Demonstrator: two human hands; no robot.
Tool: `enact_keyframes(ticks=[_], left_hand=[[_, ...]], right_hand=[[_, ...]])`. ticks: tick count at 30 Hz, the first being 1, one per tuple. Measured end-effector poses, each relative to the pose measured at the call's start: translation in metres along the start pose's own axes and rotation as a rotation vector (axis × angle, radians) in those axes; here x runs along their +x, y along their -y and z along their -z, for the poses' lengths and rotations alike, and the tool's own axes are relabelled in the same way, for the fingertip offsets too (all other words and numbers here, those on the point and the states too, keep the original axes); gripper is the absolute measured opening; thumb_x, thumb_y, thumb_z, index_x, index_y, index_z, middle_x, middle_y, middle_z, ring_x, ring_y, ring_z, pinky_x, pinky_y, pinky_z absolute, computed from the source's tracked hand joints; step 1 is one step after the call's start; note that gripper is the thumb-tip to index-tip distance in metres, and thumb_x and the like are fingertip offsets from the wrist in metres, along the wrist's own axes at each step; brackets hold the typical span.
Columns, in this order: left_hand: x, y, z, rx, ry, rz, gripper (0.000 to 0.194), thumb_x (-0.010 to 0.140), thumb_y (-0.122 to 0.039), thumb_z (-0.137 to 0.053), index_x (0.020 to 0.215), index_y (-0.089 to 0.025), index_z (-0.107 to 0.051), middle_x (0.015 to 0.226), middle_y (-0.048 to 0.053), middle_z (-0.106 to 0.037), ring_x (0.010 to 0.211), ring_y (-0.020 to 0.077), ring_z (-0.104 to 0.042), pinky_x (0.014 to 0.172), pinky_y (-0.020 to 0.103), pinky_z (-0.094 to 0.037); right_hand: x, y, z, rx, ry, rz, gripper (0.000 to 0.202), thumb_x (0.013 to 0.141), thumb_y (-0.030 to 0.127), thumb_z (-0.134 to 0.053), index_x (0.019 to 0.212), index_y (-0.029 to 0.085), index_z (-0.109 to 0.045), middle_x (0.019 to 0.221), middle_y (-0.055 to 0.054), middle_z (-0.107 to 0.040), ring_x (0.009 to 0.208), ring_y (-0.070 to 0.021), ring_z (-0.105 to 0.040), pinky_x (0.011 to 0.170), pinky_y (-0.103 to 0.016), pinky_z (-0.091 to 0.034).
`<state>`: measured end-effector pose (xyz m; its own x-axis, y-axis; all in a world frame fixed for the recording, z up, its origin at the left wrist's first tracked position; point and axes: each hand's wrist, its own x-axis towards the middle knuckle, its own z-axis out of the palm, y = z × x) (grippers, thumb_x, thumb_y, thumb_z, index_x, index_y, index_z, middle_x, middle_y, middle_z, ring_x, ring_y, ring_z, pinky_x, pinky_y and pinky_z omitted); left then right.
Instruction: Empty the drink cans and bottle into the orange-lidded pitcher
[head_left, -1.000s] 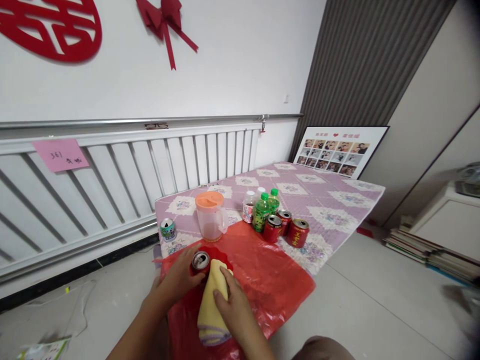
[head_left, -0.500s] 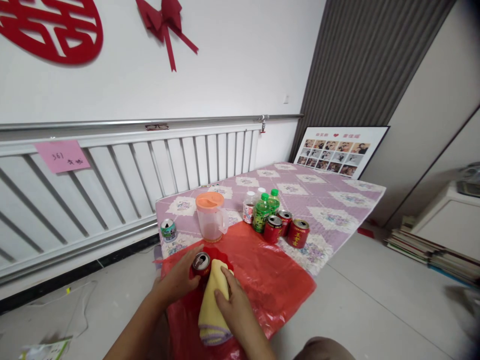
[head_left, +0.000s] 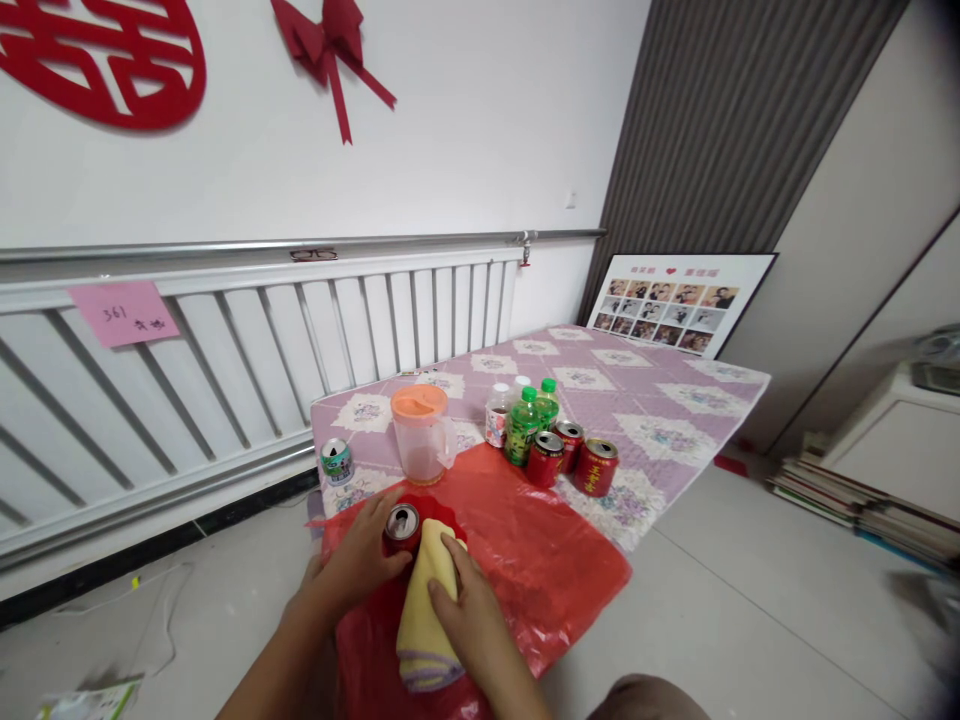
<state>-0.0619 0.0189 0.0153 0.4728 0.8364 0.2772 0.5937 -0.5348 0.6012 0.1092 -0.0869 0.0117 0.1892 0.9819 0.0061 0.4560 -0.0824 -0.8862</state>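
My left hand [head_left: 365, 555] is wrapped round a red drink can [head_left: 403, 527] with an open top, near the front left of the table. Close beside it, my right hand [head_left: 466, 598] grips a folded yellow cloth [head_left: 427, 625] with a purple edge. The can and the cloth are side by side over a red plastic sheet [head_left: 525, 560]. Part of a red dish [head_left: 454, 520] shows behind the cloth; the rest of it is hidden.
A pitcher with an orange lid [head_left: 421, 430] stands behind my hands, and a teal can [head_left: 337, 462] is to its left. Green-capped bottles [head_left: 523, 428] and several red cans [head_left: 597, 468] are grouped to the right. A radiator [head_left: 352, 325] runs behind the table [head_left: 645, 385].
My left hand has shifted very slightly, still round the can. The right hand and the cloth look the same.
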Motion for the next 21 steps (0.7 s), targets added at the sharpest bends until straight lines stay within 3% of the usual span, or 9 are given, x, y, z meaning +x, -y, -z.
enact_keyframes(ticks=[6,15,21], left_hand=[[-0.0025,-0.0042,0.0064,-0.072,0.065,0.009,0.079,0.066,-0.009,-0.051,0.142,-0.02,-0.033,0.148,0.009,-0.042,0.138,0.0222,-0.039,0.116,0.041,-0.032],[0.0006,-0.0039,-0.0018,0.013,-0.048,0.066,0.079,0.067,-0.023,-0.067,0.14,-0.022,-0.037,0.139,0.012,-0.049,0.132,0.0301,-0.044,0.111,0.049,-0.035],[-0.0018,-0.0044,0.0041,-0.051,0.017,-0.011,0.082,0.065,-0.015,-0.061,0.142,-0.02,-0.034,0.149,0.011,-0.04,0.14,0.0279,-0.035,0.116,0.046,-0.029]], right_hand=[[-0.0006,-0.0005,-0.0003,0.002,-0.008,0.005,0.062,0.08,0.021,-0.051,0.14,0.008,-0.044,0.146,-0.016,-0.045,0.137,-0.0239,-0.039,0.114,-0.04,-0.029],[-0.0012,-0.001,-0.0014,0.013,-0.014,0.012,0.062,0.079,0.02,-0.052,0.14,0.01,-0.044,0.145,-0.015,-0.046,0.136,-0.0228,-0.04,0.114,-0.039,-0.03],[-0.0022,-0.0023,-0.0004,0.037,-0.032,-0.005,0.062,0.078,0.02,-0.054,0.139,0.013,-0.047,0.144,-0.013,-0.048,0.136,-0.023,-0.042,0.114,-0.04,-0.03]])
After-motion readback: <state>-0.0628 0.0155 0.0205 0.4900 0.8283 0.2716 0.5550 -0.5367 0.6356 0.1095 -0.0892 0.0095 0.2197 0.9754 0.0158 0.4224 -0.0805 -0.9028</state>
